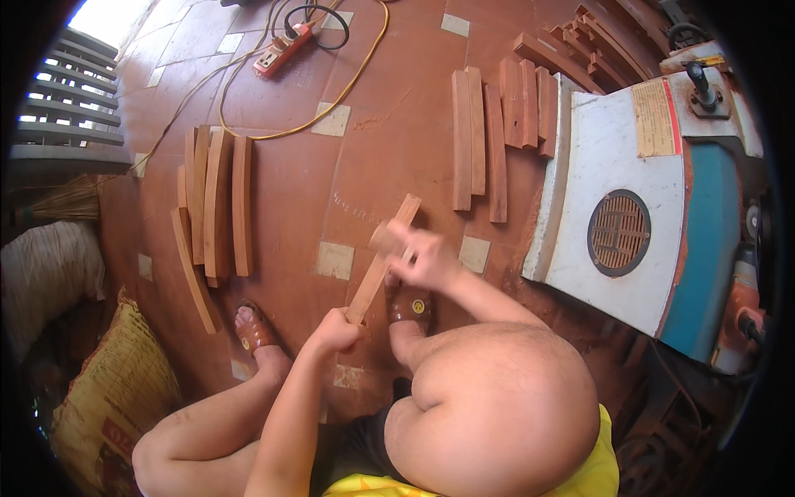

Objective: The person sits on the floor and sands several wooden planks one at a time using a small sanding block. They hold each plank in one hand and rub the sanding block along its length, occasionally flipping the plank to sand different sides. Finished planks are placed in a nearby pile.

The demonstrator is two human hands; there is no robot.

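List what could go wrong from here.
The bare right hand, blurred, is at the reddish-brown wooden strip; it might pick up a splinter. The bare left hand grips only the strip's near end, so the strip could twist under pressure. The thin yellow cable lies looped on the reddish-brown tiled floor, where someone stepping forward might trip.

The long reddish-brown wooden strip (366, 291) looks matt and smooth, its grain bare, as do the curved brown wooden slats (241, 207). The red-brown tiled floor (281, 178) has a soft gloss. The boxy white-and-teal machine casing (571, 240) resembles painted metal, slightly grimy. The bulging yellow sack (116, 377) appears coarsely woven plastic; the orange-and-white power strip (286, 53), hard plastic.
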